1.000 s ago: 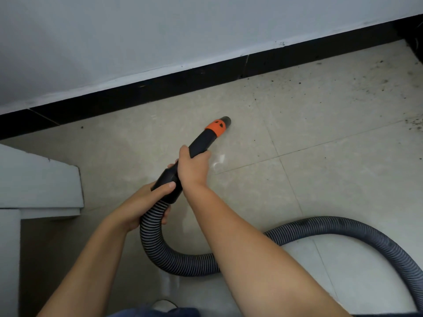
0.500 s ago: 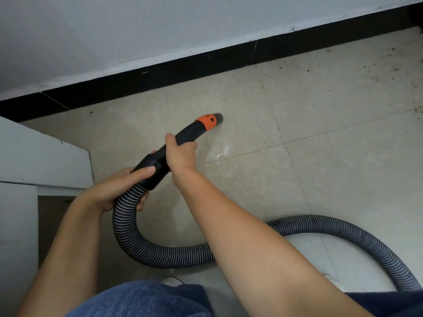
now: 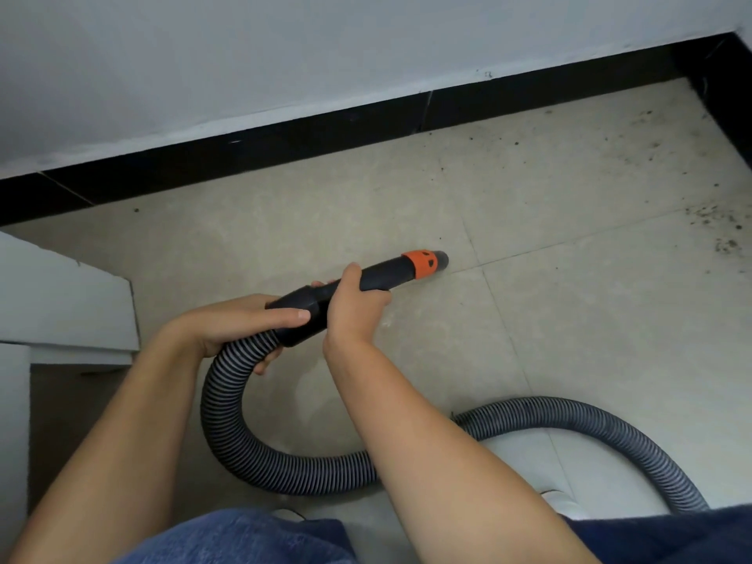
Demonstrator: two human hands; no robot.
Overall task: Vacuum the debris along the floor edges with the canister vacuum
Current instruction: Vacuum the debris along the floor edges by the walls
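A white wall (image 3: 285,54) is seen across the far side, with a black baseboard (image 3: 285,152) running along its foot where it meets the beige tiled floor (image 3: 590,360). A white cabinet (image 3: 61,303) stands at the floor's left edge. A grey ribbed hose (image 3: 228,437) is looped on the floor from the near right corner up to a black nozzle tube (image 3: 378,274), which is fitted with an orange collar (image 3: 421,263); the tube's tip is held at a tile joint, away from the baseboard. The tube is gripped from above by the right hand (image 3: 354,307), fingers curled round it. The hose cuff is gripped by the left hand (image 3: 240,327), thumb laid along the top. Dark debris (image 3: 712,221) is scattered along the floor's right edge, well apart from the tip.
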